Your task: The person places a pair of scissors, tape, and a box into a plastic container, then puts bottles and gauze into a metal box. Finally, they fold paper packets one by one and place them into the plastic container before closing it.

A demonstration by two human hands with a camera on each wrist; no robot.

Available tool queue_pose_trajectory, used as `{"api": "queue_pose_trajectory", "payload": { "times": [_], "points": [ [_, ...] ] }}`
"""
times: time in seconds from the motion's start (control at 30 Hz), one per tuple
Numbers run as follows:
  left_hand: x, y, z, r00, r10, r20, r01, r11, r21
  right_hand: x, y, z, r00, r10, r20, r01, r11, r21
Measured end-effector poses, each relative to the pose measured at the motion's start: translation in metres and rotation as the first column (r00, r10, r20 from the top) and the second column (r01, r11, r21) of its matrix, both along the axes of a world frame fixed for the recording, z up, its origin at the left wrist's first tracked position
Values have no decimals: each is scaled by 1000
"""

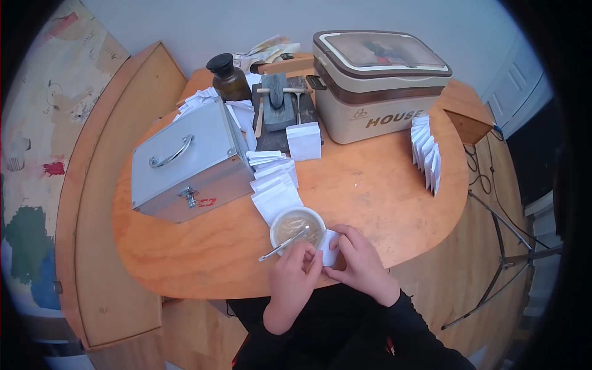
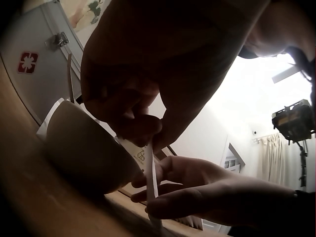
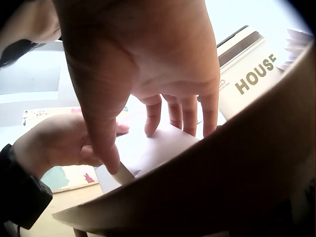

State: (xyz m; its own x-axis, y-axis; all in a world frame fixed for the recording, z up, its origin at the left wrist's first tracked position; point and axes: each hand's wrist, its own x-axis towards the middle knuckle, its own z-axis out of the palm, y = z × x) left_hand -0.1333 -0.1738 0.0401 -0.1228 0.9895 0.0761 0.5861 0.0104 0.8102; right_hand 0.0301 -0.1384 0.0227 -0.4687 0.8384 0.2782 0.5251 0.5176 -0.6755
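Observation:
Close to the table's near edge, a small white paper packet stands between both hands. My left hand pinches the packet's upper left edge between thumb and curled fingers. Across from it, my right hand holds the packet with the thumb on the near side and fingers on the far side. In the left wrist view the packet appears edge-on beside the bowl. That white bowl holds a brownish paste, and a thin metal-looking stick lies across it, partly behind the left hand.
White packets lie beyond the bowl, beside a silver case. A brown jar and a dark stone block stand behind. A beige "HOUSE" box and a row of folded packets are to the right.

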Motion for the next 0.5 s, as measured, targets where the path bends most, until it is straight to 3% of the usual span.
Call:
{"api": "queue_pose_trajectory", "payload": {
  "times": [0.43,0.5],
  "points": [
    [4,-1,-9,990,-35,135,7,980,200,-9,-5,-1,997,-60,-44,62,997,38],
    [3,-2,-6,996,-10,92,-7,983,184,-7,-6,0,997,-59,-44,61,997,46]
  ]
}}
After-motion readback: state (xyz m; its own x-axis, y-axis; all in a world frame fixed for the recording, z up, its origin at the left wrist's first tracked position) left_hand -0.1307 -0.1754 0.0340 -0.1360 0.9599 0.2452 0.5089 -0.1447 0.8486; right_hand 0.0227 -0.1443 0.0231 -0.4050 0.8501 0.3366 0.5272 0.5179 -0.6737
